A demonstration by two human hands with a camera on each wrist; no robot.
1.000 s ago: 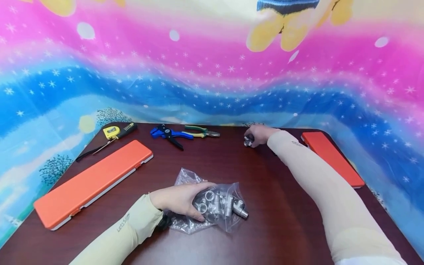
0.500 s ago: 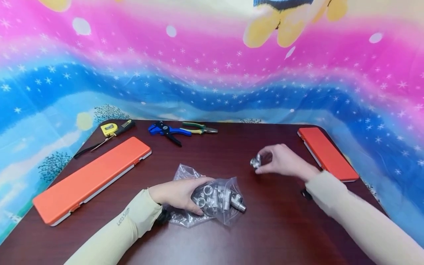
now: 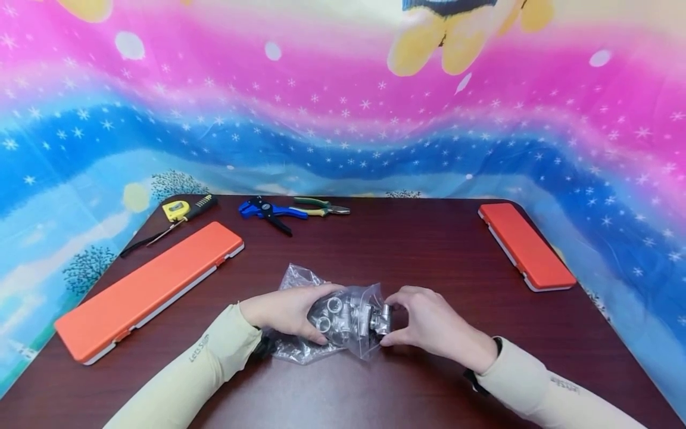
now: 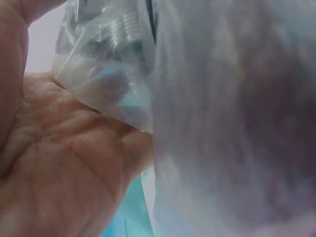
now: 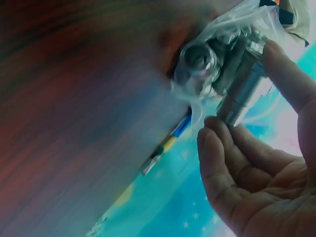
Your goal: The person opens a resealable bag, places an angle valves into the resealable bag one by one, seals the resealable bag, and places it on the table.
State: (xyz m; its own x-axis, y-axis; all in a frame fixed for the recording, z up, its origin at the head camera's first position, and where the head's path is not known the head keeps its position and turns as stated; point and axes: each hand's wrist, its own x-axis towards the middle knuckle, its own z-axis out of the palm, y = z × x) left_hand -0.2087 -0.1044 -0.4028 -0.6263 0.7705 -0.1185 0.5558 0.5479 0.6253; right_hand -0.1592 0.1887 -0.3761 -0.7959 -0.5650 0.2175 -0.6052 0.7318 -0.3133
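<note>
left hand [image 3: 292, 312] grips plastic bag [image 3: 363, 347], pipe fittings [image 3: 345, 319] inside; right hand [image 3: 436, 325] pinches 1 more fitting [image 5: 243, 89], seemingly not fully in yet

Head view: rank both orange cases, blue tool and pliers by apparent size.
1. Left orange case
2. Right orange case
3. Blue tool
4. Pliers
Left one reaches nearer the camera, so true sizes unsure.

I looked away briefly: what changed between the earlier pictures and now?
The right hand came nearer from the far side of the table, to the right end of the plastic bag, pinching a metal fitting. The left hand still grips the bag; the orange cases and pliers stayed put.
</note>
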